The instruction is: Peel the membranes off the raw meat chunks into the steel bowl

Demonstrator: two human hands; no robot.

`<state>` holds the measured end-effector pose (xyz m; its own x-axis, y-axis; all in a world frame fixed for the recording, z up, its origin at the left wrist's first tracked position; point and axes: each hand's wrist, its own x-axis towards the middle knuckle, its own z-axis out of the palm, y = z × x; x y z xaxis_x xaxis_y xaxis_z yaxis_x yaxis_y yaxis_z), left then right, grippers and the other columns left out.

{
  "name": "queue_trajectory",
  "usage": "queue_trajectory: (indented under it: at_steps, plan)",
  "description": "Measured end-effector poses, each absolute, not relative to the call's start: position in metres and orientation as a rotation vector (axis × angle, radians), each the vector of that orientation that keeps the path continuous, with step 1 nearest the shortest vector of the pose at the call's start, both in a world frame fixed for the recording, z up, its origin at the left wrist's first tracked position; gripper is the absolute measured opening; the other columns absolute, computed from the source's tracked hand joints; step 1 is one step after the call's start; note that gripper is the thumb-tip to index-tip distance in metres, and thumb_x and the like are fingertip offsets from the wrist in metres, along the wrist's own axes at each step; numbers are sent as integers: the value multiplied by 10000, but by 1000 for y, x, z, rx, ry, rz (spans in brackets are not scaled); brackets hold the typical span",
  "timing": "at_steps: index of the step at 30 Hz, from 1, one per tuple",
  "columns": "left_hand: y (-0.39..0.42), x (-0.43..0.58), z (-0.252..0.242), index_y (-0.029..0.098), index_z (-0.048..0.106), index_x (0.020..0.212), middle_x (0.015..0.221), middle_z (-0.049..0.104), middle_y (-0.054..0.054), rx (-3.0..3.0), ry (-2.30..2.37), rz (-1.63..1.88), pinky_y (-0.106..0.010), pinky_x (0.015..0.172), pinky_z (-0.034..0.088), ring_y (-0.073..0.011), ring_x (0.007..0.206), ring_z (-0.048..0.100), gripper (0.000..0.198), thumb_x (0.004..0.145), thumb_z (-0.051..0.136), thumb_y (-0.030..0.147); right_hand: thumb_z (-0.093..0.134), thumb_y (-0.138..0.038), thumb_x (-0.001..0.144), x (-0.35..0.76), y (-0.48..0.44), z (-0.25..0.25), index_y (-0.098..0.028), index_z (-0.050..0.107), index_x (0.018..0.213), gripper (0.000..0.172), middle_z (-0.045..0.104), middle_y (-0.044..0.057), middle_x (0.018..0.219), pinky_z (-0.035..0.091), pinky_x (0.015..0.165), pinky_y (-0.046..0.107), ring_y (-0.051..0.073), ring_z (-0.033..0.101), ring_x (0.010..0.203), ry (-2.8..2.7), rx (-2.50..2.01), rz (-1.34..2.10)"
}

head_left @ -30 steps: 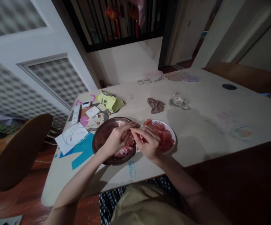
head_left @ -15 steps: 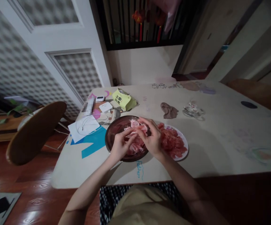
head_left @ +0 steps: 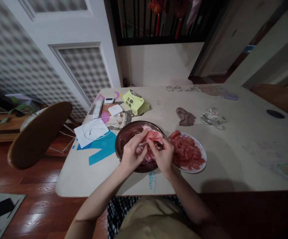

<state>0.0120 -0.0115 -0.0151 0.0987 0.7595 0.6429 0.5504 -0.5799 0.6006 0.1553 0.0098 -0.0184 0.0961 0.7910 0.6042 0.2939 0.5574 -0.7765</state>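
Over a round metal basin [head_left: 121,136] that holds more pale pink, white-streaked pieces, both my hands grip one thin piece of raw meat [head_left: 154,135]. My left hand [head_left: 133,151] pinches its left side, fingers curled toward the middle. My right hand [head_left: 164,154] has thumb and fingers closed on its right side. The meat is stretched between the fingertips, and its lower edge is hidden by them. Right beside the basin, close to my right hand, a white plate [head_left: 203,155] carries a heap of redder raw meat slices [head_left: 186,151].
Behind the basin are a yellow-green packet [head_left: 136,102] and a small white box [head_left: 115,110]. White paper with a cable [head_left: 90,132] lies at left. A crumpled brown cloth [head_left: 185,117] and a clear glass object [head_left: 212,118] sit farther right. A wooden chair [head_left: 40,134] stands beyond the left edge.
The piece of meat is now raised and spread wider between my fingers. My right hand has turned and lowered slightly. The whole view has shifted a little.
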Motion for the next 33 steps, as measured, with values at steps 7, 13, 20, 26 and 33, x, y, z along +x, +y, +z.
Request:
queue_trajectory:
  at_steps: [7,13,20,26,33]
  plan:
    - [-13,3,-12,256,463,1519,1418,631,-128,1942,1222,1465,-388,1077,553,-243,1286,634,647,926,718,318,583,-153,958,163,7,-23,-207,706,1051,163,756,86,1004,612,849,342,215,730,940,-1712,-908,191]
    - [-7,-2,-12,221,702,1218,1177,702,-104,1853,1224,1553,-371,986,569,-240,1113,669,386,883,764,402,564,-121,963,162,2,-12,-232,691,1101,218,758,76,1066,617,906,344,206,734,1011,-1794,-852,228]
    - [-7,3,-21,216,672,1245,1226,720,-92,1675,1244,1513,-335,1021,557,-220,1133,697,336,936,704,345,640,-194,957,161,7,-14,-227,689,947,60,760,55,945,626,826,331,199,741,898,-1729,-887,237]
    - [-8,5,-21,184,655,1226,1208,726,-103,1659,1277,1432,-299,947,589,-210,1098,718,305,960,647,333,604,-196,971,163,14,-16,-224,720,976,120,764,72,965,612,850,351,207,736,903,-1776,-942,158]
    - [-6,5,-17,198,608,1224,1180,711,-72,1666,1318,1498,-275,958,569,-176,1081,699,301,952,658,318,611,-203,977,161,16,-17,-230,707,976,100,766,53,951,609,848,329,187,735,899,-1761,-916,252]
